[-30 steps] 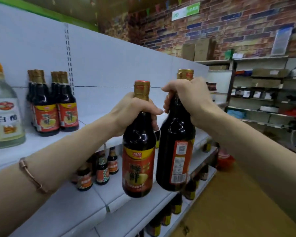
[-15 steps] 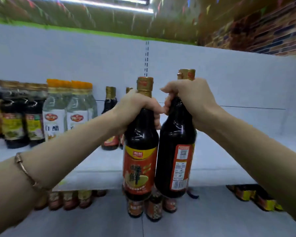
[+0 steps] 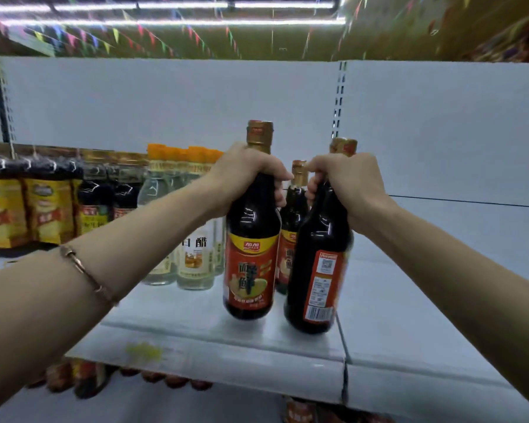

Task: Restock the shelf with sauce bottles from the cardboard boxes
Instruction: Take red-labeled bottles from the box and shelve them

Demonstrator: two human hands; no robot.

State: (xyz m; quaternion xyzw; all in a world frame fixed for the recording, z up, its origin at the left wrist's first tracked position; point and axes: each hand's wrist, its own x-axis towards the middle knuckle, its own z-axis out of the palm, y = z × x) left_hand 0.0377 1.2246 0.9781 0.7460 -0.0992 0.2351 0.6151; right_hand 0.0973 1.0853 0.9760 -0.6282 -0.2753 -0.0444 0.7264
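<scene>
Crowding hands (image 3: 293,184): vinegar bottles (image 3: 193,239), shelved sauce bottle (image 3: 292,221).

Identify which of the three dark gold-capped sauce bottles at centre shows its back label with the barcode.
The bottle in the right hand, rightmost: QR code and barcode face the camera. The other two show front labels.

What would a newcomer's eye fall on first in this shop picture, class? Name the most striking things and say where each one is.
First come the two dark sauce bottles mid-frame, over the white shelf: the left hand grips the left bottle by its neck, front label showing, and the right hand grips the right bottle, back label showing. Behind them on the left stand clear orange-capped vinegar bottles, and coloured bunting hangs overhead.
</scene>
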